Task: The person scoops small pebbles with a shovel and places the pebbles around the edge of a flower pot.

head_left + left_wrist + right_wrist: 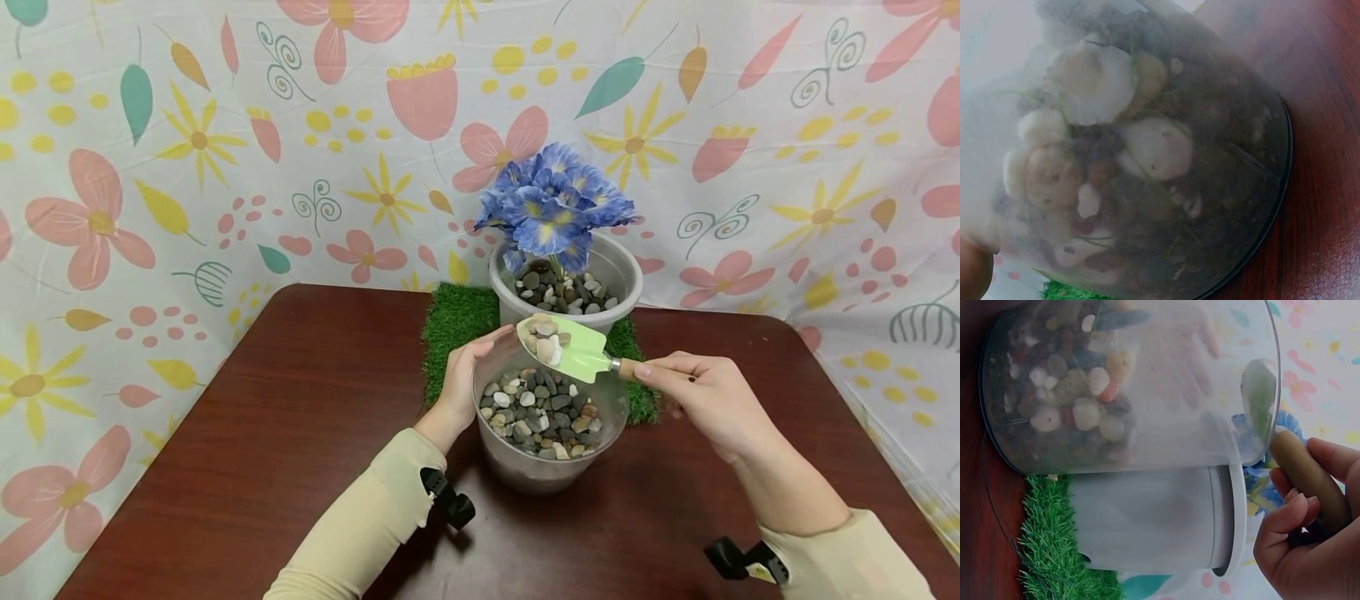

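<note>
A small garden trowel [585,357] with a light green blade and wooden handle is gripped by my right hand [712,400]. Several pale pebbles [542,337] lie on its blade, over the far rim of a clear plastic tub [517,475]. Grey, white and tan pebbles [543,408] cover the inside of the tub. My left hand [453,387] rests against the tub's left side with its fingers extended; they show through the wall in the right wrist view. The left wrist view looks closely at the cloudy wall, with stones and shells [1094,81] behind it.
Behind the tub, a whitish pot [630,283] holds blue artificial flowers [551,208] and pebbles. It stands on a green turf mat [457,325] on the dark wooden table [300,400]. A floral-print cloth [247,167] hangs at the back.
</note>
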Motion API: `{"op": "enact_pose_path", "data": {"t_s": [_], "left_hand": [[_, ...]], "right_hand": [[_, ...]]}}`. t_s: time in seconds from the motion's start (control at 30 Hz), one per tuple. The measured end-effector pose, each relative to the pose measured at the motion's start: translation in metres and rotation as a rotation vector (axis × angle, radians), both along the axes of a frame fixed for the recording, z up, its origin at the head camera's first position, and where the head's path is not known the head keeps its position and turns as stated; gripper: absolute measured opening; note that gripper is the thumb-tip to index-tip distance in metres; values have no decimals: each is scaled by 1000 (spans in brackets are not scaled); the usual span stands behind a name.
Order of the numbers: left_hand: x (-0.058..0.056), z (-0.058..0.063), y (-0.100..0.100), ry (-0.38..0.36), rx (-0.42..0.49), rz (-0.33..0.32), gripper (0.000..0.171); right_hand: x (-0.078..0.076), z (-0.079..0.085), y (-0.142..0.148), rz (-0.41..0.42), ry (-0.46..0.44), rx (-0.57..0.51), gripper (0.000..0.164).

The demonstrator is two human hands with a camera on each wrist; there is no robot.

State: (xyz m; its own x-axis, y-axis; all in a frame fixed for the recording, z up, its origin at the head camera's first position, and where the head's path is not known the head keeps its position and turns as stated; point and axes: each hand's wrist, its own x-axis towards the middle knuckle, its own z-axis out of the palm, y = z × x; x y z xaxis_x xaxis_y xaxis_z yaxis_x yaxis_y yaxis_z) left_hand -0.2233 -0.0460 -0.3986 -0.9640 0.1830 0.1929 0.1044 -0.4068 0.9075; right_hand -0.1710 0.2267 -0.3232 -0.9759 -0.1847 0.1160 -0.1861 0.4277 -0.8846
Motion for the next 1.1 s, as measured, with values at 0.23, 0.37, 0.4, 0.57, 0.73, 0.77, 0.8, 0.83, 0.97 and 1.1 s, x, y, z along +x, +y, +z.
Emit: {"op": "enact_pose_path", "data": {"t_s": [0.23, 0.37, 0.4, 0.57, 0.73, 0.77, 0.8, 0.83, 0.97, 1.1], "left_hand": [[0, 0, 1, 14, 11, -10, 49], [0, -1, 0, 27, 13, -8, 49], [0, -1, 0, 30, 10, -8, 49], [0, 0, 0, 36, 4, -16, 49], [1, 0, 0, 26, -1, -12, 49], [1, 0, 0, 27, -2, -12, 49], [0, -1, 0, 26, -4, -10, 50], [0, -1, 0, 27, -1, -9, 50], [0, -2, 0, 30, 4, -7, 51], [-1, -2, -1, 29, 3, -11, 51]], "right_hand": [[-2, 1, 2, -5, -4, -7, 32], [-5, 2, 1, -10, -2, -22, 32], [-6, 3, 2, -12, -2, -28, 31], [-8, 5, 4, -22, 6, -34, 30], [-11, 8, 7, -71, -6, 0, 32], [-12, 9, 8, -87, -15, 2, 31], [-13, 9, 9, -95, -21, 1, 31], [-14, 10, 10, -95, -21, 4, 30], [-20, 11, 13, -105, -34, 22, 28], [-25, 14, 16, -119, -33, 27, 24]]}}
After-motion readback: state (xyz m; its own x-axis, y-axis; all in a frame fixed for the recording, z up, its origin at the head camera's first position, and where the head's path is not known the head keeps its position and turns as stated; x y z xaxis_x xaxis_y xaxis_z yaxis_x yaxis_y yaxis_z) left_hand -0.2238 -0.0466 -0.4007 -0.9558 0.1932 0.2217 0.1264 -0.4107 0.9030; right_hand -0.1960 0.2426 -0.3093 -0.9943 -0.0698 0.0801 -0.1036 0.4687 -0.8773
